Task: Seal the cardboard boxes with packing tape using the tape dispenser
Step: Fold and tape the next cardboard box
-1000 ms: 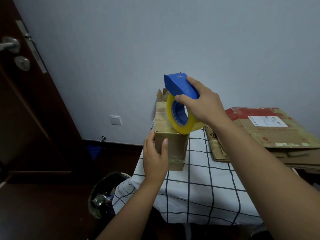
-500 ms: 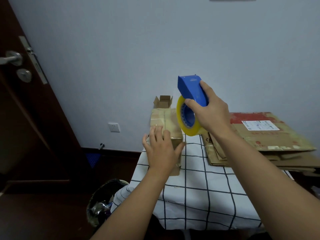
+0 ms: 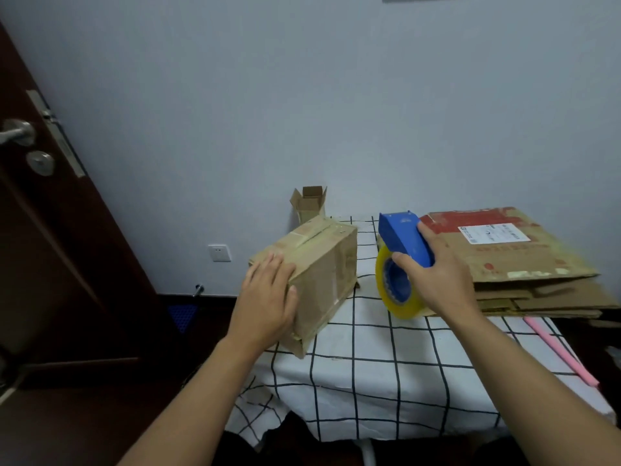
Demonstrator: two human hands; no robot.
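Since a second ago you've tipped the box (image 3: 312,274) from upright onto its side at the table's (image 3: 369,375) left edge, and lowered the tape dispenser (image 3: 401,260). Your left hand (image 3: 267,301) rests on the box's near end, fingers straight. Your right hand (image 3: 437,277) grips the dispenser just beside it, against the flattened cardboard (image 3: 524,264).
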